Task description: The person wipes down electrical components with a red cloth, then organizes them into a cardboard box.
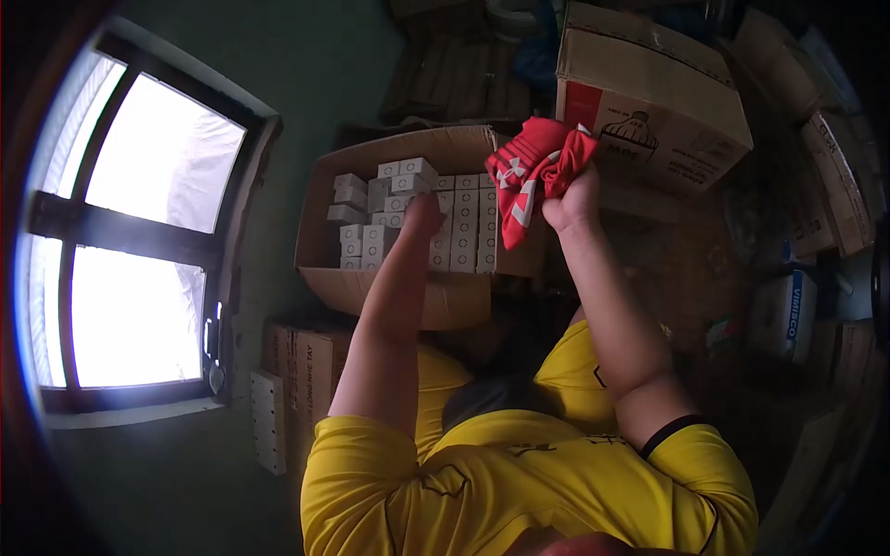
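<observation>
In the head view I see the right hand [570,202] fisted round one soft, crumpled red cloth [530,171], upper centre, its long axis hanging down-left. The left hand [423,215] rests on rows of small, white, square-edged cartons [464,236], too many to count, in one open cardboard box [408,298]; I can't tell its grip.

left hand [422,215] on small white boxes [464,232] in open carton [408,295] | right hand [573,199] clutching red cloth [533,171]
</observation>
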`<state>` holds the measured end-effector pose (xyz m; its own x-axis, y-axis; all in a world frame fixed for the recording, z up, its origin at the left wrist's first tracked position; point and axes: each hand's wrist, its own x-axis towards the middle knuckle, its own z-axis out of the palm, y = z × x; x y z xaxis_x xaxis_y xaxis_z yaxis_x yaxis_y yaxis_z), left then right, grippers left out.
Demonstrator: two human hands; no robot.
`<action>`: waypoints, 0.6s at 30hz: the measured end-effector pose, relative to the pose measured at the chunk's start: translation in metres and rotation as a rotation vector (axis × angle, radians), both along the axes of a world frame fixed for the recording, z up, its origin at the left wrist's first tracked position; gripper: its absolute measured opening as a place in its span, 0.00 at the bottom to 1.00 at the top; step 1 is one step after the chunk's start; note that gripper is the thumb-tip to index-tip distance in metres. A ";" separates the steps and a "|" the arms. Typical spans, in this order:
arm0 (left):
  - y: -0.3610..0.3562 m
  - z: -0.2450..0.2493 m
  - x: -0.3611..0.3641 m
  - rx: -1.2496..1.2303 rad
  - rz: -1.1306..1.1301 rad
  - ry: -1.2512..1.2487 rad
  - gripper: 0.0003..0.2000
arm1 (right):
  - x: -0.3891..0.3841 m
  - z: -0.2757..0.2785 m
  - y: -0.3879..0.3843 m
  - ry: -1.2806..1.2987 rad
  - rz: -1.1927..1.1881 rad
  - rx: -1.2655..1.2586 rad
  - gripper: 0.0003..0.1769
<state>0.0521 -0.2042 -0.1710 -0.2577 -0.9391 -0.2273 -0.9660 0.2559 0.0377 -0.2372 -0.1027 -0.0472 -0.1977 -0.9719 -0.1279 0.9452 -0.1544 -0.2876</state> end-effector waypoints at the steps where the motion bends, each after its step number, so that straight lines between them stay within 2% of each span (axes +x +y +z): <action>1: 0.002 0.005 -0.002 -0.008 0.028 0.002 0.26 | 0.000 0.007 -0.001 -0.023 0.001 0.019 0.16; 3: 0.009 0.019 -0.009 -0.021 0.082 0.007 0.21 | 0.000 0.003 -0.004 -0.022 0.000 0.012 0.20; 5: 0.015 0.034 -0.007 -0.235 0.104 0.343 0.21 | 0.007 0.005 -0.005 -0.045 -0.012 -0.018 0.22; 6: 0.017 0.042 -0.007 -0.343 0.112 0.514 0.21 | 0.014 0.033 0.005 -0.052 -0.037 0.049 0.26; 9: 0.025 0.071 -0.013 0.011 0.675 1.699 0.21 | 0.029 0.043 0.016 -0.058 0.183 -0.169 0.28; 10: 0.021 0.062 -0.003 -0.058 0.548 1.720 0.21 | 0.036 0.036 0.016 -0.003 0.228 -0.249 0.32; 11: 0.020 0.059 0.004 -0.126 0.420 1.740 0.21 | 0.053 0.030 0.011 0.024 0.095 -0.099 0.36; 12: 0.043 0.103 -0.022 0.016 0.511 2.109 0.22 | 0.061 0.028 0.016 0.128 0.178 -0.191 0.33; 13: 0.063 0.133 -0.042 0.184 0.596 2.472 0.22 | 0.076 0.015 0.016 0.385 0.122 -0.287 0.35; 15: 0.079 0.145 -0.053 0.369 0.537 2.447 0.23 | 0.099 0.002 0.020 0.872 -0.056 -0.398 0.43; 17: 0.087 0.114 -0.058 0.343 0.466 2.307 0.25 | 0.117 0.002 0.030 1.348 -0.303 -0.400 0.51; 18: 0.091 0.098 -0.060 0.326 0.432 2.238 0.27 | 0.112 0.020 0.042 1.291 -0.333 -0.428 0.50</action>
<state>-0.0077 -0.1127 -0.0734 -0.0957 -0.9929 -0.0710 0.6653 -0.1168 0.7374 -0.1248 -0.0607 -0.0271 -0.1735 -0.7735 0.6096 -0.0454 -0.6121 -0.7895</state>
